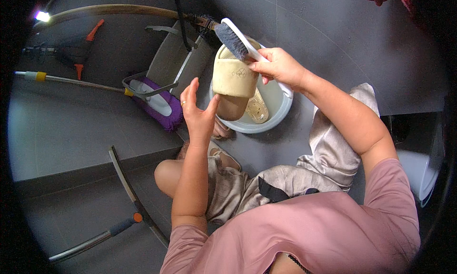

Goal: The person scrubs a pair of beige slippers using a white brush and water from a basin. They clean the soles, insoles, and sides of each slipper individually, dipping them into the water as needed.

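Observation:
My right hand point(284, 67) grips the white handle of a scrub brush point(232, 41) with dark grey bristles. The bristles face a cream slide slipper point(234, 77), which is held up over a pale plastic basin point(282, 113). The slipper's wide strap bears a worn printed mark. My right fingertips lie at the strap's edge; whether they also hold the slipper I cannot tell. On the slipper's left side is my left hand point(200, 113), fingers spread, its thumb tip close to or touching the strap's lower corner. A second slipper point(257, 107) rests partly in the cloudy water, half hidden.
Left of the basin lie a purple-headed mop point(160, 102) and a grey bucket point(178, 59). A floor squeegee point(132, 191) lies at lower left. A wooden pole point(121, 9) crosses the top left. A white bucket point(414, 170) stands at far right.

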### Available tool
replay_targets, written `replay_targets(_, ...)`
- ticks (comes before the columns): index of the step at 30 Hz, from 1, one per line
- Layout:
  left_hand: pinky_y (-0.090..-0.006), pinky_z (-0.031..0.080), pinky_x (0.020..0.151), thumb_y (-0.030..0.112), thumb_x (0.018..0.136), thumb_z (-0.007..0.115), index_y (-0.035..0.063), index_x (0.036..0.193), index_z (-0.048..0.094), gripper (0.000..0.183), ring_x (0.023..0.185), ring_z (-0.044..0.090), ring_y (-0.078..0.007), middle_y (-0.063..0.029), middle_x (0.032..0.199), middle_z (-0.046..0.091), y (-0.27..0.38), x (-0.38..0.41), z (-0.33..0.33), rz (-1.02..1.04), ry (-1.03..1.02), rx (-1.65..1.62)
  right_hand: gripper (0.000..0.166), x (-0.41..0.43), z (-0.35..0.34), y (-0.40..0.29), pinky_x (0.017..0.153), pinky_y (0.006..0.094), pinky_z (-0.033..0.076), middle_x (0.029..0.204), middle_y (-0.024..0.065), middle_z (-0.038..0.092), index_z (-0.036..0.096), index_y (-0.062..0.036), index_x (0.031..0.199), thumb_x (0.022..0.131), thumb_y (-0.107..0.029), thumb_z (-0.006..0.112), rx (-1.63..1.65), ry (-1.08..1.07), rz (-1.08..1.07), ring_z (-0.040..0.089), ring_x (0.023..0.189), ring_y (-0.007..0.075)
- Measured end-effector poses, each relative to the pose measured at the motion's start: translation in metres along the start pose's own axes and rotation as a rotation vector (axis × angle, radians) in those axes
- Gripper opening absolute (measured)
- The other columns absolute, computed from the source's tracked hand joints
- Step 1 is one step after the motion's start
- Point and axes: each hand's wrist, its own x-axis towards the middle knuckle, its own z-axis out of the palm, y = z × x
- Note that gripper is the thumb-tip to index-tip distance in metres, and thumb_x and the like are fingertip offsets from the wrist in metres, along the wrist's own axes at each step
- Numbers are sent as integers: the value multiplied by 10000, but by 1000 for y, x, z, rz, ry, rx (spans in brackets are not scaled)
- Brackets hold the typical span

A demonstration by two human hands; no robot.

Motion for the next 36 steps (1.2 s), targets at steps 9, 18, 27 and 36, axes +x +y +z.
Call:
replay_targets(9, -328, 459, 936, 326, 1005, 454, 1, 1261, 505, 417, 1082, 583, -195, -135, 1197, 593, 4, -16, 17, -656, -278, -1208, 258, -1, 9, -3, 550, 180, 458, 804, -11, 578, 592, 2, 1051, 899, -201, 638, 150, -16, 48, 521, 590, 31)
replay_targets(18, -429, 337, 1083, 515, 999, 301, 43, 1377, 399, 613, 1262, 474, -262, -102, 1371, 490, 10, 8, 6, -905, -334, -1698, 243, -7, 35, 12, 540, 222, 473, 814, 17, 592, 609, 5, 1023, 902, -206, 610, 66, -115, 88, 554, 615, 68)
replay_targets(27, -465, 229, 1138, 574, 981, 239, 65, 1448, 295, 693, 1351, 360, -289, -117, 1453, 395, 18, 11, 10, -847, -304, -1594, 483, 7, 31, 9, 668, 257, 496, 1092, 60, 617, 509, -46, 1330, 943, -325, 579, -359, 116, -408, 579, 834, 101)
replay_targets(36, -487, 248, 1121, 781, 853, 214, -22, 1423, 296, 988, 1334, 365, -347, -209, 1428, 395, 8, 26, -6, -966, -133, -1521, 388, -22, 54, 11, 698, 374, 538, 946, 135, 681, 570, -264, 1292, 911, -342, 569, -855, -82, -437, 671, 815, 307)
